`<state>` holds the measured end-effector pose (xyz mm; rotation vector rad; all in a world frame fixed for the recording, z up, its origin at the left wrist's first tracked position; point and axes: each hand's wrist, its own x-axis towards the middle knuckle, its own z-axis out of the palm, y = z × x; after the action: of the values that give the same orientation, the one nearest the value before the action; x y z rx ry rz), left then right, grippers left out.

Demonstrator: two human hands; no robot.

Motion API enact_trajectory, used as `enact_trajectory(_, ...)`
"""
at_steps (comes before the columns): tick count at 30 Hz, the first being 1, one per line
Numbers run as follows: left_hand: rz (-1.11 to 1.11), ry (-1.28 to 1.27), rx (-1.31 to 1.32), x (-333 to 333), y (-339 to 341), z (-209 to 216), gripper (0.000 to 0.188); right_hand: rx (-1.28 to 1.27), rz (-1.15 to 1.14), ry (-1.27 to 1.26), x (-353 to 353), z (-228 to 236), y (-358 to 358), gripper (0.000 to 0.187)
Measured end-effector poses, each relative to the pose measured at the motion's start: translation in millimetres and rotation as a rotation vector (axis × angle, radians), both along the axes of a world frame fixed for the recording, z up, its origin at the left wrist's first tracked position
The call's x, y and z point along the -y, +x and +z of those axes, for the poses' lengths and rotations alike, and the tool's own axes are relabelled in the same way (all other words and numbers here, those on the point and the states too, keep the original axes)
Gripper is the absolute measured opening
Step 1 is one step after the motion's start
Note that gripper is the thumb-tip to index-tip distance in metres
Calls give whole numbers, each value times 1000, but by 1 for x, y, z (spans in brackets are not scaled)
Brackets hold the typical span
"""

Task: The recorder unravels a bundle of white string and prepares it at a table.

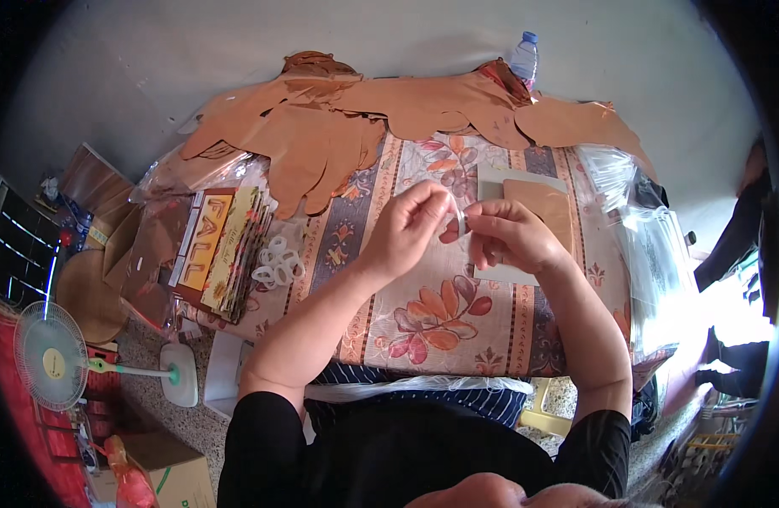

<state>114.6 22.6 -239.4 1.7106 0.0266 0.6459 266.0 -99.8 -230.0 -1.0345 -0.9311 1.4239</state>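
Over the middle of the table my left hand [411,227] is closed, thumb against the curled fingers, at one end of a narrow white strip [461,223]. My right hand [518,235] pinches the same strip from the other side between thumb and fingertips. Whether the strip is part of a ring or a loose piece is too small to tell. Behind and below my right hand lie a flat brown piece [544,200] and a pale grey board [491,179], partly hidden by that hand. Left of my left forearm is a small pile of white rings [279,261].
Brown cut sheets [322,127] drape across the table's far side, with a water bottle [525,59] behind. A stack of printed cards [224,250] sits at left, clear plastic bags [656,254] at right. A fan [55,356] stands beside the flowered tablecloth [436,326].
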Motion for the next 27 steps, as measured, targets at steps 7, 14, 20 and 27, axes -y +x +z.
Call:
enact_trajectory(7,11,114,-314,6,3,-20,14,-240,-193,101,-7,-2,-7,18)
enact_trajectory(14,205,359,-226,6,1,-7,15,287,-265,41,-4,-5,-7,16)
enact_trajectory(20,359,663,-4,2,3,-12,15,514,-163,6,-5,-9,-12,13)
enact_trajectory(27,38,66,-105,-4,6,-18,20,-13,-173,81,-5,-16,-6,16)
